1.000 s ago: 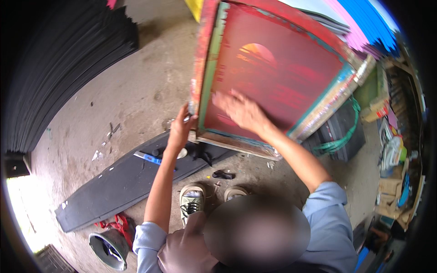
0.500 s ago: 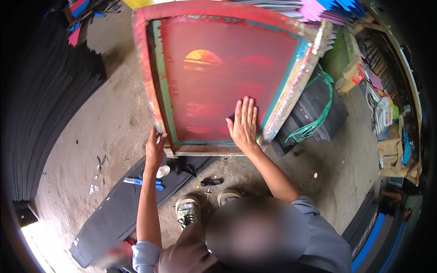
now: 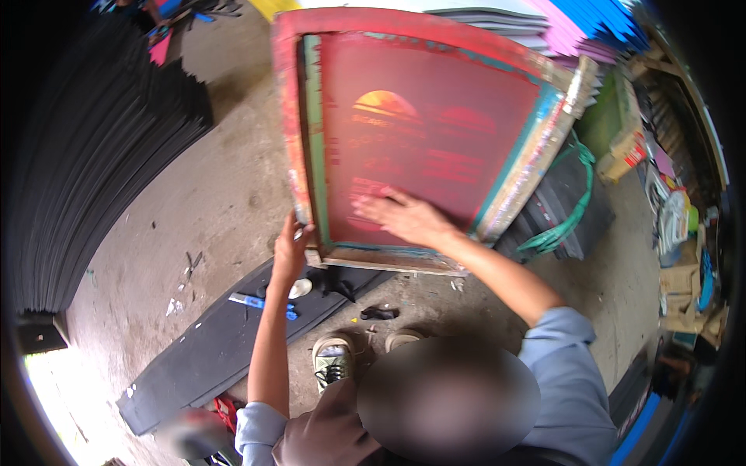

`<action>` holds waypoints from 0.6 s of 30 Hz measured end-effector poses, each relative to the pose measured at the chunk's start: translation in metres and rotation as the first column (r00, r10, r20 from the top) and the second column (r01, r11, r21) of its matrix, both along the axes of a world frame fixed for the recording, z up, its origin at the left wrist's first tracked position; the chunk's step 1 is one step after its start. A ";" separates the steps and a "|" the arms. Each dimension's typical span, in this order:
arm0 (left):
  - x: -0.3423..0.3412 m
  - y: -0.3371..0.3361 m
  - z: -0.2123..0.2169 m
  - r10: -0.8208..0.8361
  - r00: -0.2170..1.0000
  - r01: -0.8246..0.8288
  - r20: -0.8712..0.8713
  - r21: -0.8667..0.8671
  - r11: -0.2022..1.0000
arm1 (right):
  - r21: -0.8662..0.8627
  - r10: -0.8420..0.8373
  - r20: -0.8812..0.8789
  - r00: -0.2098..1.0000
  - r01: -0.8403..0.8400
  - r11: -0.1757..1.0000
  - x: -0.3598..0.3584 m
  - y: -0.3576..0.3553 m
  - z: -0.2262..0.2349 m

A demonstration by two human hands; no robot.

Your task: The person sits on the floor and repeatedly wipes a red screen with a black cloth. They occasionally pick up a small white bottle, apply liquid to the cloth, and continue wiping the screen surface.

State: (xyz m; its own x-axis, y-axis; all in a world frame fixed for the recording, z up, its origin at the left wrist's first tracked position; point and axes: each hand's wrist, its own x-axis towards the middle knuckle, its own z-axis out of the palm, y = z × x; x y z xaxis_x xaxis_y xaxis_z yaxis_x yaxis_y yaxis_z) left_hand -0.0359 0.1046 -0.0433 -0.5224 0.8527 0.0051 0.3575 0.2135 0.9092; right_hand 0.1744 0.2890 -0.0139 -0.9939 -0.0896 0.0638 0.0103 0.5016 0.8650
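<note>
In front of me a screen printing frame (image 3: 294, 147) is held tilted up, its wooden border painted red and worn bare along the right side. Reddish mesh (image 3: 435, 93) fills it, bearing a half-sun design and fainter markings. At the lower left corner, my left hand (image 3: 291, 247) is closed on the border. My right hand (image 3: 408, 219) lies flat over the lower part of the mesh, fingers stretched to the left and slightly blurred; it holds nothing.
A tall stack of black sheets (image 3: 101, 155) stands at the left. Black sheets (image 3: 202, 357) on the floor carry a blue cutter (image 3: 264, 303). At the right sits a black bundle (image 3: 571, 206) with green twine (image 3: 571, 225). Pink sheets (image 3: 556, 27) are piled behind the frame.
My right hand has swept left across the mesh, its fingers turning from pointing away to pointing left. My left hand keeps its hold; the whole view has shifted slightly.
</note>
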 end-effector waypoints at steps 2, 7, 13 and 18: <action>-0.002 -0.002 0.004 0.031 0.999 -0.032 -0.020 -0.047 0.998 | -0.409 -0.085 -0.176 0.981 0.006 0.913 -0.002 0.021 0.021; -0.002 -0.004 0.005 -0.008 0.984 0.012 -0.175 0.024 1.000 | -0.600 -0.509 -0.611 0.606 0.064 0.797 -0.068 0.035 0.106; -0.001 -0.002 0.009 -0.036 0.994 0.031 -0.103 -0.051 0.998 | -0.291 0.013 0.170 0.985 0.038 0.956 -0.024 -0.045 -0.036; -0.005 -0.008 0.007 -0.015 0.986 0.017 -0.164 0.012 1.000 | -0.028 -0.124 -0.051 0.991 0.123 0.992 0.001 0.005 0.008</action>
State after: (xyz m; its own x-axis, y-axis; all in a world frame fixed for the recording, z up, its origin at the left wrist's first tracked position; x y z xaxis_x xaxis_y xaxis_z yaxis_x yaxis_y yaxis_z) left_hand -0.0405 0.0965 -0.0367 -0.4999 0.8601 0.1010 0.5055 0.1951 0.8405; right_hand 0.1759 0.2936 -0.0060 -0.9924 0.0360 0.1173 0.1190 0.5147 0.8491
